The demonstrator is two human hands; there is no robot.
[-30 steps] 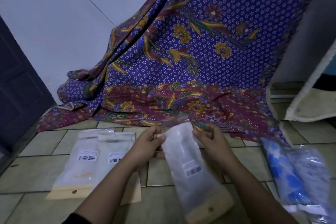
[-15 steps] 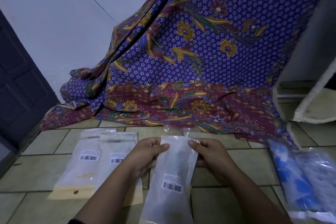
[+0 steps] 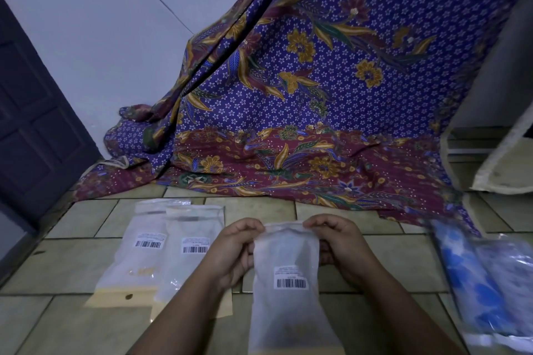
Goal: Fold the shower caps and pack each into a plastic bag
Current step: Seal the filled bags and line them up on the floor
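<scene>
At lower centre, the left hand [image 3: 230,253] and right hand [image 3: 343,251] are pinching the top corners of a frosted, barcoded plastic bag [image 3: 285,291]; its contents are indistinct.

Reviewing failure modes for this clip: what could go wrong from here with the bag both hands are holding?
1. The left hand and right hand pinch only the top edge of the held bag; the rest hangs free, so a slip could drop it.
2. The two packed bags on the floor overlap, so setting this one beside them could shift them.
3. Dim light makes the seal hard to check.
</scene>
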